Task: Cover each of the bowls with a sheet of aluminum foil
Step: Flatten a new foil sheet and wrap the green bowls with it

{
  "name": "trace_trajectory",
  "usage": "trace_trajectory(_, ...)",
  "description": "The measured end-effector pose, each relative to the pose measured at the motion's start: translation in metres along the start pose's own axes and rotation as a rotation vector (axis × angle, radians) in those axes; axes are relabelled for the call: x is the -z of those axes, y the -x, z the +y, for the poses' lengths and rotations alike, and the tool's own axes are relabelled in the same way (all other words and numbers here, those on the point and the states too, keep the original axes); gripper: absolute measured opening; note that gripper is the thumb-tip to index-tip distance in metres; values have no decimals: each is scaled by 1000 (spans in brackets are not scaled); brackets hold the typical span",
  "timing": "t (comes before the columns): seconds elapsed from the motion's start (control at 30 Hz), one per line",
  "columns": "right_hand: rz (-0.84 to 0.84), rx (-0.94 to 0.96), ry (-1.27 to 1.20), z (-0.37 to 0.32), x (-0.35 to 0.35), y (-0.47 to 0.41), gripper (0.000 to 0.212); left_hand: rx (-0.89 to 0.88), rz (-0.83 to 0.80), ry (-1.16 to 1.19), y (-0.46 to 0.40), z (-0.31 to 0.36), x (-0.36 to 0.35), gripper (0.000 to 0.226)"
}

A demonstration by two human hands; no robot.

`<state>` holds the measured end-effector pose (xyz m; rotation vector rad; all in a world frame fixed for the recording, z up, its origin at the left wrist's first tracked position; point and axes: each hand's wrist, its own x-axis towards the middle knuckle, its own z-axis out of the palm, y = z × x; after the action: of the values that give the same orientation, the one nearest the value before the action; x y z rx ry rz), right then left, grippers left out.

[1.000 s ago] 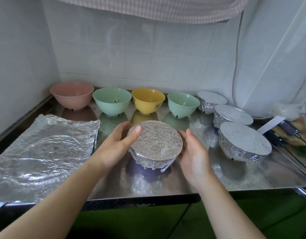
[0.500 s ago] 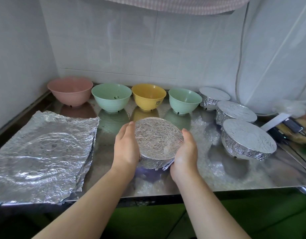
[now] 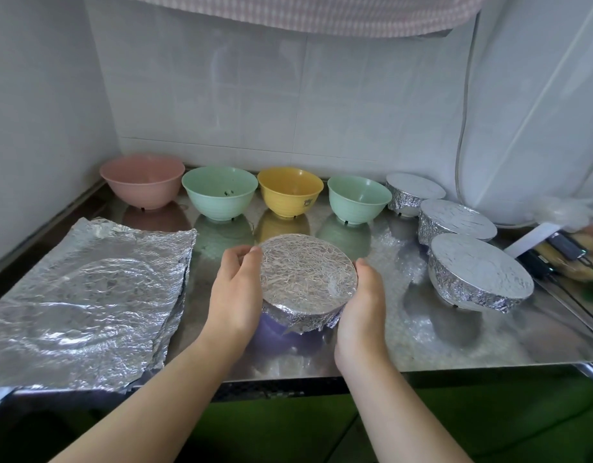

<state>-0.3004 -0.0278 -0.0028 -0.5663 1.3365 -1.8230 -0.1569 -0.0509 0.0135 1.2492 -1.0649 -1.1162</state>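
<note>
Shining under everything: a silver tabletop (image 3: 422, 342), pushed into a white tiled corner. Lying flat on its left side, a big pile of crinkly foil sheets (image 3: 87, 302). Standing in a row along the back wall, four bare bowls: pink bowl (image 3: 142, 180), green bowl (image 3: 219, 192), yellow bowl (image 3: 290, 191), second green bowl (image 3: 359, 199). Sitting at the right, three foil-covered bowls (image 3: 479, 272) in a line, already wrapped. Resting in the middle near the front edge, a purple bowl (image 3: 281, 332) with a foil cover (image 3: 306, 279) pulled tight over its top. Cupping its left side, the left hand (image 3: 234, 295), fingers curled round the foil rim. Cupping its right side, the right hand (image 3: 362, 315), fingers tucked under out of view, palm pressed on the foil.
</note>
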Motion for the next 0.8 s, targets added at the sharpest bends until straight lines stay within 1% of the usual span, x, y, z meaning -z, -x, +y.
trace_trajectory(0.07,19,14,8,2,-4,1,53,-15,-8,-47,1,-3,-2,29)
trace_trajectory(0.2,66,4,-22,12,-7,-19,60,-41,-18,-106,5,-3,-1,29)
trace_trajectory(0.23,64,-32,-28,6,-10,-19,57,-35,-17,-116,3,-2,2,29)
trace_trajectory(0.3,45,-92,-47,-12,-13,-12,39,-18,-1,-146,-1,4,6,31)
trace_trajectory(0.33,38,-103,-50,-17,-13,-11,37,-4,0,-159,-5,6,7,33)
trace_trajectory(0.37,34,-98,-55,-19,-12,-12,38,12,-4,-166,-10,8,8,33)
trace_trajectory(0.43,45,-42,-50,-16,-8,-10,42,3,-19,-158,-24,12,6,26)
trace_trajectory(0.5,48,18,-63,-2,-6,-6,55,0,-90,-70,-37,17,2,21)
trace_trajectory(0.6,54,39,-114,14,-10,5,67,88,-250,31,-49,14,-7,32)
trace_trajectory(0.7,112,55,-184,17,-20,6,66,142,-256,169,-47,3,-14,31)
trace_trajectory(0.73,132,52,-209,17,-22,4,66,168,-245,237,-45,0,-15,35)
trace_trajectory(0.8,137,17,-250,13,-25,3,63,223,-164,351,-39,-4,-17,40)
